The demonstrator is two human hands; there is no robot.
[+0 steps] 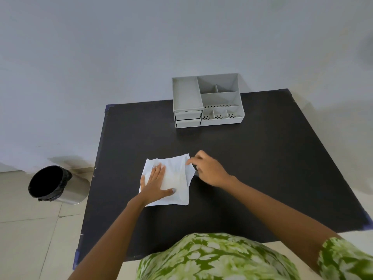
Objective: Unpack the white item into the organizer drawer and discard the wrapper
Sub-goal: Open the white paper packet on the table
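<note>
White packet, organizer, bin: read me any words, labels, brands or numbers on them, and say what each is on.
None readable.
White packet: plain, no print visible.
Grey organizer: no labels, only perforation holes.
Bin: bare metal with a black liner, no markings.

Thin white wrapper (177, 176), matt and creased like paper or soft film, pressed flat under left hand (155, 183), its crinkled edge pinched by right hand (207, 170). Beneath the grip, matt black table (262, 158), smooth, low sheen, blue tape-like corners; beyond the grip, grey organizer (206, 101), matt moulded plastic with perforated trays. Left of the grip on glossy pale floor tiles (26, 229), brushed-metal bin (74, 190) with glossy black plastic liner; near side, green-and-white printed cloth garment (212, 257).
</note>
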